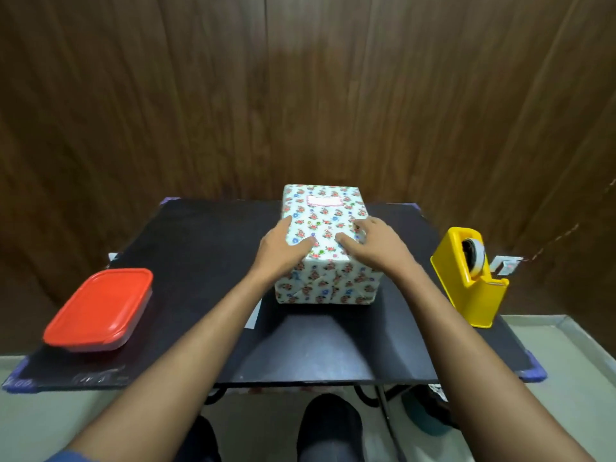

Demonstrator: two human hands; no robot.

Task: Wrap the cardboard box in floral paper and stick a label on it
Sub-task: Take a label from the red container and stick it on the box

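The box [325, 225], fully covered in white floral paper, stands in the middle of the black table [200, 248]. A white label with a pink border [325, 200] is stuck on its top near the far end. My left hand [283, 250] grips the box's near left edge, thumb on top and fingers down the side. My right hand [373, 243] holds the near right edge the same way, thumb on the top face.
A red-lidded plastic container [100, 308] sits at the table's left. A yellow tape dispenser [470, 275] stands at the right edge. A white paper strip [254, 311] lies beside the box's near left corner. A wooden wall rises behind the table.
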